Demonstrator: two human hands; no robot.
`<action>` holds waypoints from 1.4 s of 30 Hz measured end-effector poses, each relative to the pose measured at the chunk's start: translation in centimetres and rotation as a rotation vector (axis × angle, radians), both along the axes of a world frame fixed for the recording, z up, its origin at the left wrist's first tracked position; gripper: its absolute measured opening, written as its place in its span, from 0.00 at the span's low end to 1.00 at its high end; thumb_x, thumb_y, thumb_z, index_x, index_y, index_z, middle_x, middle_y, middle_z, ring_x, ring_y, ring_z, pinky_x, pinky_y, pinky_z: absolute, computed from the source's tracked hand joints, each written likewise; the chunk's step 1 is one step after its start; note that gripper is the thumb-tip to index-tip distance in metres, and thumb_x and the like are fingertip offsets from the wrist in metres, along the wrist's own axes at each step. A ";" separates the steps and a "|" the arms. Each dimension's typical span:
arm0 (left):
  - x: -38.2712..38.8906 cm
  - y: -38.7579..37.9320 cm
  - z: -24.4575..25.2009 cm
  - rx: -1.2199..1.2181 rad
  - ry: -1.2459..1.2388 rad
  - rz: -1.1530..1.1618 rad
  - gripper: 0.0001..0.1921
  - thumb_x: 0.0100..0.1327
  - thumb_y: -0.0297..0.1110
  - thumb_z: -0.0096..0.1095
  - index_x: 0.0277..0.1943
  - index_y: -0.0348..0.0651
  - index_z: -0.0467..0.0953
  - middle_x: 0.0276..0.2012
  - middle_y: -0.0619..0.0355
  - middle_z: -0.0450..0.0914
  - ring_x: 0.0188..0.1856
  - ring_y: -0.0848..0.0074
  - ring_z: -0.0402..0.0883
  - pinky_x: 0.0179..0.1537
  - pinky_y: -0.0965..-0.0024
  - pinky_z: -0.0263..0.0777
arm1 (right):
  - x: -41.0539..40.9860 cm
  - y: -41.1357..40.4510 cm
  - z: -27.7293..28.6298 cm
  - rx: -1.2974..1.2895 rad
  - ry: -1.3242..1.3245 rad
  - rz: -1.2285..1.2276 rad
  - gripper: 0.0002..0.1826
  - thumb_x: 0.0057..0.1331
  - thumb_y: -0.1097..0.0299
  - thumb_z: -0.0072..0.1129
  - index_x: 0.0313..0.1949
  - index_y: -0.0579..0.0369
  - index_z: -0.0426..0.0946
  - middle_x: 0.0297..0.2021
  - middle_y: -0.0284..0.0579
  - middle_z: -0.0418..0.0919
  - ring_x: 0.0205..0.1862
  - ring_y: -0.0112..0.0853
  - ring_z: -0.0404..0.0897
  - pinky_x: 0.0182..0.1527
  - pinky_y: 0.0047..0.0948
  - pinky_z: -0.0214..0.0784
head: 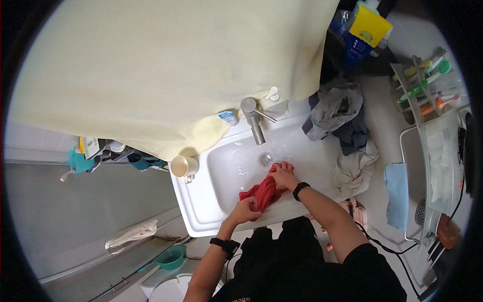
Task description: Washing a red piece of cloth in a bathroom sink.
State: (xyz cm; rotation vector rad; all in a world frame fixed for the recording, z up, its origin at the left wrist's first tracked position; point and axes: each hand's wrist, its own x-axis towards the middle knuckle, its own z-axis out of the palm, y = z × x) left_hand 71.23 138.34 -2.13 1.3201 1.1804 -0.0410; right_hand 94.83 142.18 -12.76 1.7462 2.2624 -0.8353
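A wet-looking red cloth (265, 193) lies bunched across the near side of a white washbasin (220, 196). My left hand (246, 211) pinches its near end at the basin's front rim. Farther in, my right hand (282, 176) grips the other end close to the drain (265, 159), the fingers partly buried in the folds. Above the drain reaches a metal single-lever faucet (256, 126). Water and some suds glisten on the basin floor.
A cream mug (184, 168) stands on the basin's left rim. Behind the faucet are a pump bottle (273, 104) and a small carton (228, 117). Grey garments (336, 111) and a beige cloth (354, 170) lie along the right side. A light blue towel (397, 196) hangs farther right.
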 end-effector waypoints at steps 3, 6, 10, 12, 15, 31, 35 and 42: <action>0.6 -0.6 -0.6 0.216 0.065 -0.083 0.29 0.42 0.40 0.77 0.45 0.36 0.70 0.34 0.46 0.81 0.35 0.58 0.81 0.39 0.61 0.75 | 0.8 0.9 -0.4 -0.052 -0.063 0.039 0.23 0.48 0.59 0.63 0.47 0.40 0.81 0.56 0.53 0.70 0.61 0.53 0.62 0.60 0.59 0.51; 0.1 -0.4 -1.5 0.139 0.205 -0.163 0.36 0.41 0.40 0.77 0.51 0.34 0.66 0.39 0.40 0.80 0.44 0.50 0.81 0.45 0.57 0.75 | 2.2 1.4 1.0 -0.113 0.156 -0.026 0.10 0.51 0.55 0.64 0.32 0.41 0.84 0.48 0.50 0.75 0.57 0.45 0.67 0.58 0.58 0.51; 0.2 -0.4 -1.8 0.172 0.350 -0.306 0.34 0.43 0.39 0.76 0.52 0.38 0.67 0.44 0.39 0.79 0.48 0.50 0.80 0.47 0.55 0.76 | 3.2 -0.1 1.6 -0.073 0.167 -0.002 0.09 0.54 0.56 0.64 0.34 0.40 0.84 0.46 0.47 0.76 0.57 0.44 0.67 0.58 0.57 0.51; 1.0 -0.6 -0.3 0.264 0.466 -0.431 0.31 0.46 0.37 0.74 0.52 0.39 0.67 0.45 0.39 0.79 0.49 0.50 0.80 0.49 0.53 0.76 | 2.5 -1.5 2.1 0.042 0.091 -0.088 0.05 0.58 0.63 0.62 0.35 0.39 0.82 0.44 0.46 0.77 0.56 0.46 0.68 0.57 0.58 0.51; 1.8 -2.0 -0.7 0.353 0.507 -0.407 0.26 0.50 0.33 0.70 0.51 0.36 0.68 0.43 0.38 0.79 0.50 0.48 0.79 0.50 0.50 0.75 | 1.4 -3.1 -0.1 0.162 0.048 -0.299 0.06 0.57 0.71 0.61 0.34 0.41 0.80 0.43 0.46 0.79 0.57 0.48 0.68 0.57 0.59 0.51; -6.2 1.7 1.4 0.404 0.072 -0.138 0.09 0.41 0.24 0.68 0.23 0.38 0.73 0.20 0.53 0.74 0.24 0.72 0.74 0.30 0.69 0.70 | 10.8 -4.3 10.5 -0.005 0.441 -0.317 0.14 0.62 0.69 0.59 0.48 0.55 0.79 0.35 0.54 0.80 0.43 0.46 0.78 0.49 0.40 0.70; -7.7 1.8 4.0 0.487 -0.016 -0.088 0.08 0.40 0.19 0.66 0.22 0.37 0.72 0.22 0.55 0.75 0.25 0.73 0.75 0.29 0.71 0.71 | 11.0 -6.2 12.1 0.190 0.358 -0.312 0.11 0.64 0.68 0.57 0.45 0.55 0.80 0.35 0.54 0.78 0.43 0.48 0.76 0.49 0.40 0.69; -3.8 1.7 10.3 0.600 -0.313 -0.142 0.08 0.41 0.12 0.58 0.23 0.35 0.70 0.21 0.54 0.73 0.25 0.73 0.73 0.29 0.72 0.69 | 4.9 -5.0 7.1 0.133 0.149 -0.530 0.14 0.57 0.60 0.61 0.44 0.41 0.82 0.47 0.58 0.74 0.53 0.53 0.71 0.55 0.53 0.65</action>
